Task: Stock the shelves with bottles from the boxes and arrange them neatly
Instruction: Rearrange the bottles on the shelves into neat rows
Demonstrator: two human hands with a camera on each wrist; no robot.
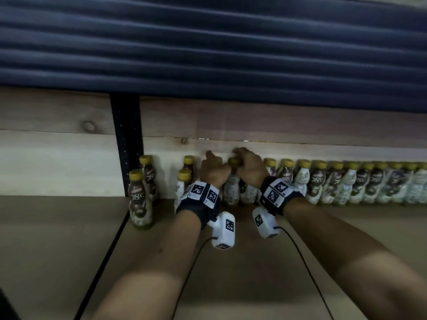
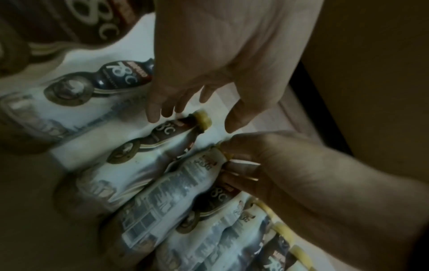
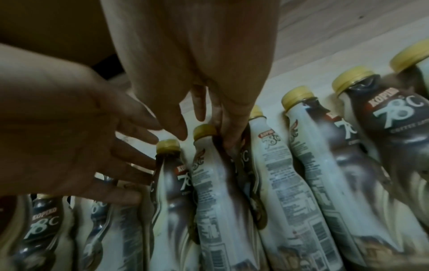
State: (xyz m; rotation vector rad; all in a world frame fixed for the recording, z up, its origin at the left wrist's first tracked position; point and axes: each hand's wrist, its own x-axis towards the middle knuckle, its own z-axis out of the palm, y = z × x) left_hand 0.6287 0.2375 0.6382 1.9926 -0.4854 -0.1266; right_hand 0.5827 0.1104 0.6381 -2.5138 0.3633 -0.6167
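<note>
The brown shelf [image 1: 57, 239] carries yellow-capped bottles [image 1: 346, 183] standing in a row along its back edge, with two more bottles [image 1: 141, 199] near the black post [image 1: 127, 144].

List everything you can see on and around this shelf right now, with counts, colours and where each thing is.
Coffee bottles with yellow caps: many, exact count unclear; brown and white labels; in a row along the back of the shelf, a few standing apart at left.
Wooden shelf board: one, tan, under the bottles.
Wooden back panel: pale, behind the bottles.
Black upright post: one, at left.
Dark blue ribbed shutter: one, above.
Wrist cameras: two, white, with black cables.
Left hand: fingers spread near the caps.
Right hand: fingers on a bottle neck.
</note>
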